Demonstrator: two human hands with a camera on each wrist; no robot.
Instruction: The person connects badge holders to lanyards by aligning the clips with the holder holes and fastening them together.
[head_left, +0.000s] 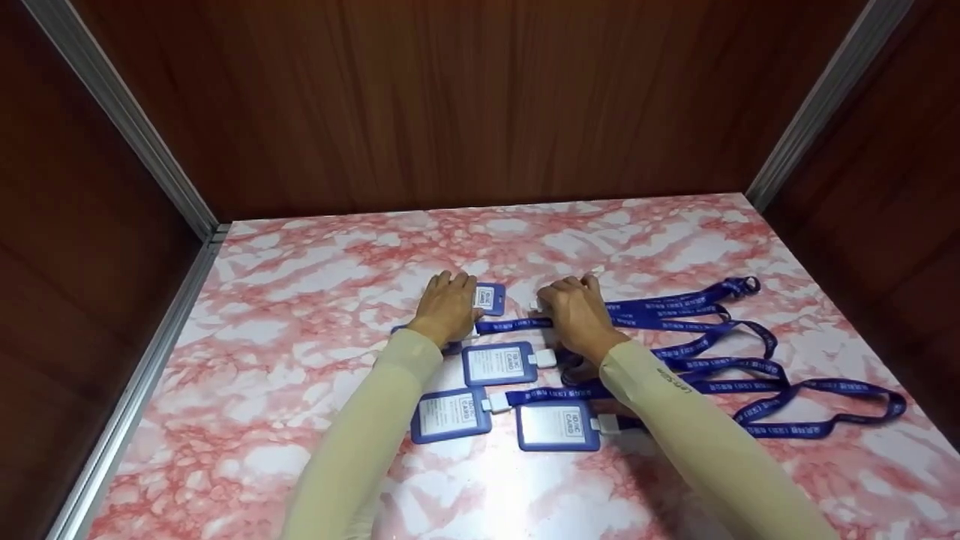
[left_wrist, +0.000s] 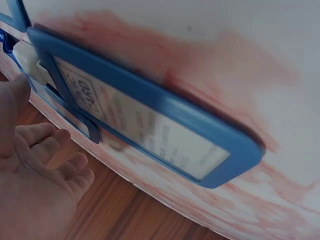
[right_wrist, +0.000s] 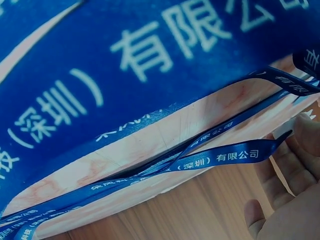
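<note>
In the head view, my left hand (head_left: 448,306) lies over the left part of the farthest blue badge holder (head_left: 495,300), its thumb near the holder's close edge. The left wrist view shows this left hand (left_wrist: 40,170) with its fingers loosely bent, beside the far badge holder (left_wrist: 75,116). A nearer badge holder (left_wrist: 145,107) fills that view's middle. My right hand (head_left: 579,315) pinches the white clip (head_left: 535,305) of a blue lanyard (head_left: 660,306). From the right wrist, the right hand (right_wrist: 295,185) holds the white clip (right_wrist: 285,130) at the ribbon's end.
Three more badge holders lie nearer: one in the middle (head_left: 499,363), one at left (head_left: 450,415), one at right (head_left: 559,426). Their blue lanyards (head_left: 825,429) stretch rightward over the red-and-white table (head_left: 300,300). Brown wooden panels (head_left: 480,105) enclose the back and sides.
</note>
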